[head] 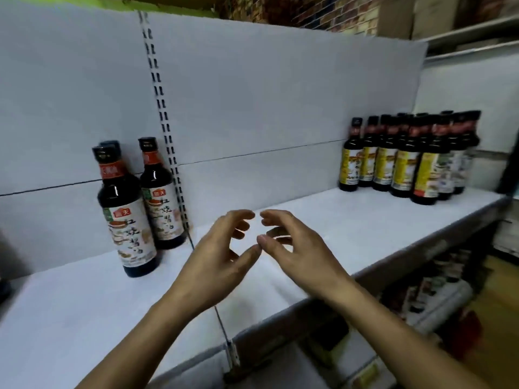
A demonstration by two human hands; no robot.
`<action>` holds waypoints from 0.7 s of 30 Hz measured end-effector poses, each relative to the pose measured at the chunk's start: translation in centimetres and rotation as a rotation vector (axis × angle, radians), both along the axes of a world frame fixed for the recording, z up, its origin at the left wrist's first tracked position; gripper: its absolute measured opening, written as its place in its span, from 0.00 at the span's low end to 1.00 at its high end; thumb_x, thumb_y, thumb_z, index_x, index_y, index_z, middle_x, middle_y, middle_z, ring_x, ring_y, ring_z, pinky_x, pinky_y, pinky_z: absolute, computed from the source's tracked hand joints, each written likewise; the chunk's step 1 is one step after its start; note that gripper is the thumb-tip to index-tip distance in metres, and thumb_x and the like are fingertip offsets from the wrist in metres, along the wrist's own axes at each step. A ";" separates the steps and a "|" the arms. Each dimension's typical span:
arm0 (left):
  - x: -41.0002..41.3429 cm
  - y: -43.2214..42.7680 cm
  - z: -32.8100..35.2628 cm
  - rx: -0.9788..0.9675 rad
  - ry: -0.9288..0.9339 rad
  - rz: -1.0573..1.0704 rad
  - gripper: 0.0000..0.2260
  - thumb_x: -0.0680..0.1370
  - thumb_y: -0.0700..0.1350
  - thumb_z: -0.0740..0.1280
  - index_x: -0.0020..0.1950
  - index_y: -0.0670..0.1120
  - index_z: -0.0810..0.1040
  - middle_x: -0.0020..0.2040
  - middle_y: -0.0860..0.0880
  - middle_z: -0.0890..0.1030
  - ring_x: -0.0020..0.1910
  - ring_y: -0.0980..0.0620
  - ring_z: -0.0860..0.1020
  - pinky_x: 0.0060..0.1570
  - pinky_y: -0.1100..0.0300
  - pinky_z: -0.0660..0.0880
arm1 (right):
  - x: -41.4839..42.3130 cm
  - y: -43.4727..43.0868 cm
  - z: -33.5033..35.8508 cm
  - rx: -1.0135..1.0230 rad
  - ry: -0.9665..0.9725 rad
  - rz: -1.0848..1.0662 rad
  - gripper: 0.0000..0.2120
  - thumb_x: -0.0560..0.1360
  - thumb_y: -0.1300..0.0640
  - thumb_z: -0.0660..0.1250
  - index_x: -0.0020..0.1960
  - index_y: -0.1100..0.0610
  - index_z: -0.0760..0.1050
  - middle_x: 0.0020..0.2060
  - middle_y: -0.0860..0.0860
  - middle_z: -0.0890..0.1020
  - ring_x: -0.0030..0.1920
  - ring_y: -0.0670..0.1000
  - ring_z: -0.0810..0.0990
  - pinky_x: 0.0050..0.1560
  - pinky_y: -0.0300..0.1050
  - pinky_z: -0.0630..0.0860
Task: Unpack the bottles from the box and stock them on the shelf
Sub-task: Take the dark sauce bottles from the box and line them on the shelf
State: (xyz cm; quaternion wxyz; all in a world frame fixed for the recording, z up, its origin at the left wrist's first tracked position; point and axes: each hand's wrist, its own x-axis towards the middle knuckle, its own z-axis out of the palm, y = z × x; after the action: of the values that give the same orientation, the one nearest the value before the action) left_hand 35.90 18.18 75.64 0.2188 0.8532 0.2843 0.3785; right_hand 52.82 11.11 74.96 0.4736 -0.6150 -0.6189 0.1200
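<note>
From the head view, looked down on a white shelf (323, 209) with a pale back panel (252, 94). Saw three dark sauce bottles with white labels (132, 220) standing upright at the left, bunched close together near the back. Saw a bigger bunch of dark bottles with yellow labels (404, 167) standing at the right end, well apart from the three. Found a wide bare stretch of shelf between the two bunches.

Held the left hand (222, 256) and the right hand (300, 251) up over that bare stretch, thumbs almost touching. Had the fingers of both loosely curved, gripped nothing, touched no bottle. Could not see the box anywhere in the picture.

Seemed to be in the gap between one bottle and another: some bottles up on the shelf, both hands free. Probably needed next to turn to the box, wherever it sat, take a bottle round its body, and stand it upright in the bare stretch beside its own kind, label to the front. Needed care not to bump the bottles standing so close together
</note>
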 end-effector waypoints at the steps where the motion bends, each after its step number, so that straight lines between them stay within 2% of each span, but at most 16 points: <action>1: 1.8 -1.1 -0.4 -0.018 -0.010 -0.048 0.20 0.80 0.52 0.69 0.69 0.60 0.69 0.61 0.61 0.76 0.62 0.62 0.76 0.51 0.65 0.79 | 1.5 -1.7 -0.5 0.000 0.007 -0.042 0.19 0.81 0.45 0.65 0.71 0.40 0.69 0.63 0.35 0.76 0.60 0.36 0.77 0.59 0.33 0.74; 5: 8.5 -5.8 -3.1 -0.094 -0.035 -0.229 0.19 0.80 0.51 0.68 0.70 0.61 0.70 0.61 0.63 0.76 0.63 0.65 0.74 0.54 0.71 0.76 | 6.8 -8.5 -3.1 0.007 0.056 -0.215 0.17 0.81 0.50 0.67 0.69 0.45 0.74 0.62 0.39 0.80 0.60 0.39 0.79 0.61 0.38 0.77; 10: 16.6 -11.8 -7.6 -0.174 0.058 -0.426 0.18 0.80 0.48 0.70 0.69 0.56 0.71 0.63 0.58 0.78 0.62 0.64 0.76 0.56 0.66 0.77 | 12.8 -17.5 -7.8 -0.111 0.087 -0.385 0.18 0.82 0.48 0.66 0.70 0.42 0.72 0.64 0.38 0.78 0.64 0.37 0.76 0.64 0.39 0.76; 13: 21.1 -16.1 -11.4 -0.228 0.158 -0.514 0.17 0.81 0.52 0.68 0.68 0.61 0.69 0.64 0.62 0.74 0.64 0.68 0.73 0.54 0.72 0.75 | 16.2 -22.8 -11.3 -0.204 0.149 -0.475 0.18 0.81 0.45 0.65 0.71 0.40 0.71 0.66 0.38 0.76 0.66 0.39 0.75 0.64 0.42 0.76; 15: 22.7 -18.0 -13.7 -0.279 0.193 -0.550 0.17 0.81 0.54 0.66 0.69 0.61 0.69 0.63 0.64 0.73 0.64 0.68 0.72 0.55 0.68 0.77 | 17.6 -24.9 -13.4 -0.255 0.166 -0.503 0.19 0.82 0.45 0.65 0.72 0.41 0.70 0.66 0.39 0.76 0.65 0.39 0.75 0.63 0.40 0.76; 17: 24.8 -20.1 -16.3 -0.340 0.233 -0.597 0.18 0.82 0.54 0.66 0.70 0.62 0.68 0.62 0.68 0.72 0.65 0.71 0.71 0.58 0.67 0.77 | 19.2 -27.5 -15.8 -0.289 0.205 -0.534 0.19 0.82 0.46 0.65 0.72 0.43 0.71 0.65 0.40 0.76 0.64 0.38 0.75 0.64 0.44 0.77; 19: 26.1 -22.0 -18.9 -0.378 0.284 -0.626 0.19 0.82 0.55 0.65 0.72 0.62 0.66 0.62 0.71 0.70 0.63 0.76 0.68 0.59 0.74 0.73 | 20.3 -29.7 -18.2 -0.320 0.242 -0.566 0.19 0.82 0.46 0.65 0.72 0.44 0.71 0.66 0.41 0.76 0.64 0.39 0.76 0.64 0.48 0.78; 21: 27.2 -23.7 -21.4 -0.418 0.332 -0.645 0.20 0.82 0.56 0.65 0.73 0.61 0.66 0.66 0.68 0.71 0.65 0.72 0.70 0.61 0.71 0.73 | 21.2 -31.7 -20.6 -0.371 0.267 -0.608 0.20 0.81 0.46 0.65 0.72 0.44 0.71 0.66 0.42 0.77 0.64 0.40 0.76 0.64 0.49 0.78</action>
State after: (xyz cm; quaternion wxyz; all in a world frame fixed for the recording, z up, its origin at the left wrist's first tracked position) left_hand 63.12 -5.53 54.20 0.4458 0.8852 0.1046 0.0819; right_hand 74.01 -20.61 54.35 0.4448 -0.8247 -0.3089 0.1630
